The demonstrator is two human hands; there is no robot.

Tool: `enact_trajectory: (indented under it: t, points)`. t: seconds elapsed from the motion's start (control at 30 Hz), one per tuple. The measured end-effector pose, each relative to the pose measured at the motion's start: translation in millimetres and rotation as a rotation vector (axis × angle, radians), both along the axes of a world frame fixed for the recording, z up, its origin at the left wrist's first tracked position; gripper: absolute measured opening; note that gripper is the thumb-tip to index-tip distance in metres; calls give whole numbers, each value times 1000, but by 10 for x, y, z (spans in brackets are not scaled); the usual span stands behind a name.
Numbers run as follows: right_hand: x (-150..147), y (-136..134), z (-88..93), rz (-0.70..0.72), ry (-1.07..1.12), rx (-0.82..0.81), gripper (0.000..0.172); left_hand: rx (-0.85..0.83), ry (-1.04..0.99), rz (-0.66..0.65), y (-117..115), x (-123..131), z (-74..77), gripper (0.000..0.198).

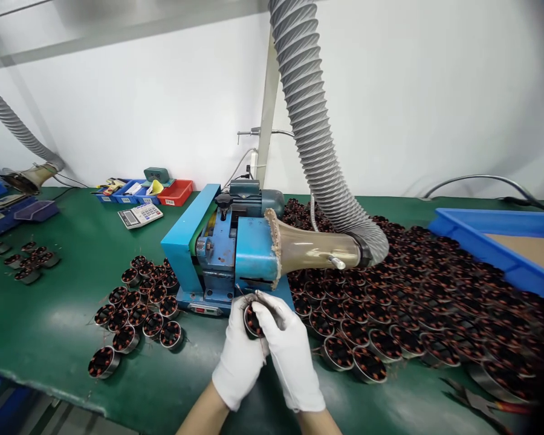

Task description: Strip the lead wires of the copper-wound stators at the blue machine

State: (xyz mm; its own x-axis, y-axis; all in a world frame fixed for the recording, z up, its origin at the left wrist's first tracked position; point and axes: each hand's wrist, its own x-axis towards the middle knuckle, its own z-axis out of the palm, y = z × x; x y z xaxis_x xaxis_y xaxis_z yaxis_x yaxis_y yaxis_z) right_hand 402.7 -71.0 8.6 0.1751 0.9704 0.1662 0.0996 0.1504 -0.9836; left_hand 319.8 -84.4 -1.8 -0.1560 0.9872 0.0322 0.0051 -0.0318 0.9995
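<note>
Both my hands wear white gloves and meet in front of a blue motor-driven machine [254, 248]. My left hand [241, 350] grips a round motor stator [252, 321] with a metal rim and copper windings. At the stator's upper right side, my right hand [286, 347] has its thumb and fingers closed near the thin wire leads, close to the machine's slot. The wire ends between the fingers are too small to make out fully. Several similar stators [138, 314] stand left of the machine, and a large mass of them [367, 332] covers the right side.
A grey ribbed hose [308, 109] drops to a clear funnel [317, 246] on the machine. On the green table [72, 260] lie a calculator [139, 215], a red bin [176, 192], pliers [480, 405] and a blue tray [485, 241].
</note>
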Motion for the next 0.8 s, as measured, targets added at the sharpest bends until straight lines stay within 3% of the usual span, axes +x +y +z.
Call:
enact_trajectory:
  t: [0.17, 0.47, 0.63, 0.8]
  points:
    - [37, 178, 2, -11, -33, 56, 18, 32, 3, 56, 157, 66, -19, 40]
    - [41, 201, -38, -13, -38, 104, 17, 37, -6, 55, 191, 78, -8, 37]
    - [34, -106, -63, -46, -122, 151, 17, -40, -114, -15, -60, 2, -74, 44]
    - [111, -526, -240, 10, -249, 338, 27, -156, -417, -118, -406, -378, -255, 49]
